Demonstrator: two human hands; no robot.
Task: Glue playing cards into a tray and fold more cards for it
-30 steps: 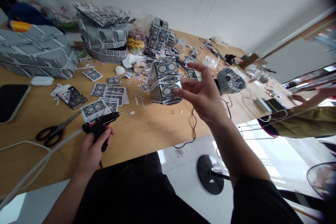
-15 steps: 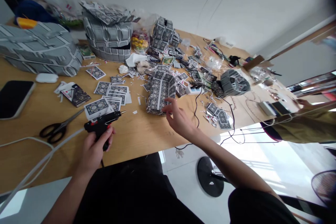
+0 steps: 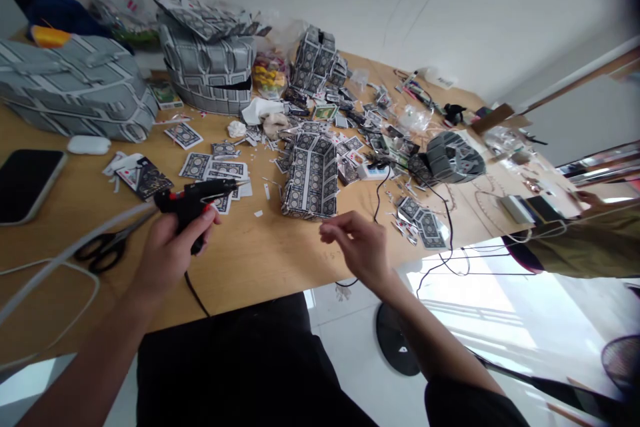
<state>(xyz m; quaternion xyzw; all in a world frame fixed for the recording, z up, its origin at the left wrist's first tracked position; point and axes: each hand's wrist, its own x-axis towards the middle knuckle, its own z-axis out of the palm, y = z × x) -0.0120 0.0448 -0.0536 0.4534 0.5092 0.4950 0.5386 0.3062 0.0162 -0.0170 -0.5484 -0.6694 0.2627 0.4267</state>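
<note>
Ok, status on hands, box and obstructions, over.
Left hand gripping glue gun. Right hand curled near box, nothing visible in it. Box open-topped on table. Loose cards crowd its far side.

- My glue gun (image 3: 186,203): black, small red parts.
- Open box (image 3: 306,180): dark grey and white, ring motifs repeating, a white stripe along its inside.
- Loose cards (image 3: 196,165): dark ornate backs, white borders.
- Bulky left-hand form (image 3: 80,90): silver-grey, paler bands crossing.
- Tabletop (image 3: 250,267): warm tan.
- Phone (image 3: 27,185): black face, pale edge.
- My sleeve (image 3: 470,405): plain black.
- Another person's sleeve (image 3: 585,247): olive.
</note>
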